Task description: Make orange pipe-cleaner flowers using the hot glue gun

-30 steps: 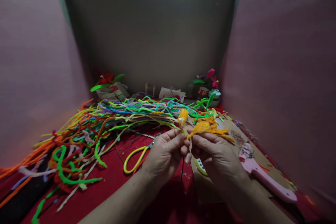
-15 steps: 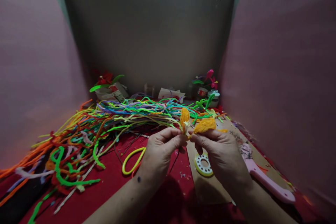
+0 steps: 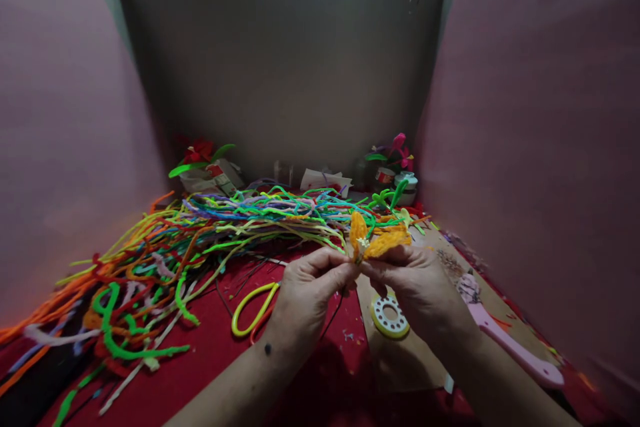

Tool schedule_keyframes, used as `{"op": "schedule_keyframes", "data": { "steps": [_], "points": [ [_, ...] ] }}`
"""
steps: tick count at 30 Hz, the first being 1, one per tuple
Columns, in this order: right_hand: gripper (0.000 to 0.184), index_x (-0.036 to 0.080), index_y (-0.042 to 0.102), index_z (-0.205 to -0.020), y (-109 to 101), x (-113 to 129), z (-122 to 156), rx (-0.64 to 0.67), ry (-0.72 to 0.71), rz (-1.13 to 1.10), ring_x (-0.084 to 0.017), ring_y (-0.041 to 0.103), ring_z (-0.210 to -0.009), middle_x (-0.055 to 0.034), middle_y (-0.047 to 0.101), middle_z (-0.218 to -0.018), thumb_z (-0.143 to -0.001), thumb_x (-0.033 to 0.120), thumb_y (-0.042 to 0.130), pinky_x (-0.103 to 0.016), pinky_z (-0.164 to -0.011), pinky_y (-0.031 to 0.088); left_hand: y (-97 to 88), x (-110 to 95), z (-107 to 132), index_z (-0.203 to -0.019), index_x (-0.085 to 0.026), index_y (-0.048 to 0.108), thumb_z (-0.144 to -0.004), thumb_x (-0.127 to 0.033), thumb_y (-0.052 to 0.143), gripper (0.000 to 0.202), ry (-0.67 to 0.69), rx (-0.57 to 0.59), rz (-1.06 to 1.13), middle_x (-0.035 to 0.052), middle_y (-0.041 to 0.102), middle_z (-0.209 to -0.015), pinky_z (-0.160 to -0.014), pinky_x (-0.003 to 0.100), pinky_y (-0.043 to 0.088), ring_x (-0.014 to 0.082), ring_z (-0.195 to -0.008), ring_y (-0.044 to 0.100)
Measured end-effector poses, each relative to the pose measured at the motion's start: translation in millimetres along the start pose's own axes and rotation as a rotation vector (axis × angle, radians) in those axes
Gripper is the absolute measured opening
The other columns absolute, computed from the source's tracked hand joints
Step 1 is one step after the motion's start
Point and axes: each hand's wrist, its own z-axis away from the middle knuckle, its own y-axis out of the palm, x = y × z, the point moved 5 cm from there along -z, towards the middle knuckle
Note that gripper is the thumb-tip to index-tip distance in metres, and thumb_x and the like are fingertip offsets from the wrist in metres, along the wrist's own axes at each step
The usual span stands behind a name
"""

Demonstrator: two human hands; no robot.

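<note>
Between my hands are two orange fuzzy petals made of pipe cleaner. My left hand (image 3: 309,293) pinches the base of a flower with an upright orange petal (image 3: 357,232) and a small pale stamen cluster (image 3: 363,245); a thin dark stem hangs below. My right hand (image 3: 417,283) grips a second orange petal (image 3: 390,241), which lies slanted to the right, its lower end touching the flower's base. Both hands' fingertips meet there, partly hiding the join. Under my right hand lies a yellow-rimmed white tape spool (image 3: 390,316).
A large heap of coloured pipe cleaners (image 3: 260,213) spreads over the red cloth (image 3: 215,373) at left and back. Yellow-handled scissors (image 3: 240,320) lie by my left wrist. A pink-handled brush (image 3: 520,350) rests at right on brown cardboard (image 3: 407,367). Jars and finished flowers (image 3: 400,147) stand behind.
My right hand has brought its orange petal left, against the flower's base. The upright petal and its stamens have shifted slightly right and tilted.
</note>
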Motion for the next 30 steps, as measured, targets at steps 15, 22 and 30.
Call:
{"op": "schedule_keyframes", "data": {
  "steps": [15,22,30],
  "points": [
    [0.015,0.025,0.075,-0.08,-7,-14,-7,0.13,-0.024,0.06,-0.015,0.056,-0.073,-0.0011,0.069,-0.078,-0.067,0.018,0.07,-0.03,-0.07,0.044,1.8,22,-8,-0.056,-0.012,0.06,-0.063,-0.016,0.069,0.012,-0.135,0.138,0.18,-0.0003,0.055,-0.053,-0.052,0.022,0.037,0.0088,-0.049,0.047],
    [0.013,0.027,0.075,-0.073,-6,-4,1,0.112,-0.105,0.085,-0.018,0.055,-0.084,0.0,0.067,-0.08,-0.064,0.017,0.071,-0.035,-0.085,0.041,8.2,31,-6,-0.054,-0.012,0.057,-0.057,-0.018,0.074,0.019,-0.311,0.175,0.354,0.0003,0.054,-0.051,-0.049,0.022,0.036,0.0086,-0.046,0.047],
    [0.01,0.022,0.075,-0.073,-6,-17,-1,0.195,0.009,-0.038,-0.018,0.057,-0.082,-0.0031,0.067,-0.081,-0.064,0.019,0.071,-0.03,-0.072,0.047,14.2,33,-1,-0.062,-0.01,0.059,-0.057,-0.015,0.075,0.017,-0.413,0.227,0.415,0.0003,0.053,-0.057,-0.049,0.02,0.034,0.0064,-0.049,0.044]
  ]
}}
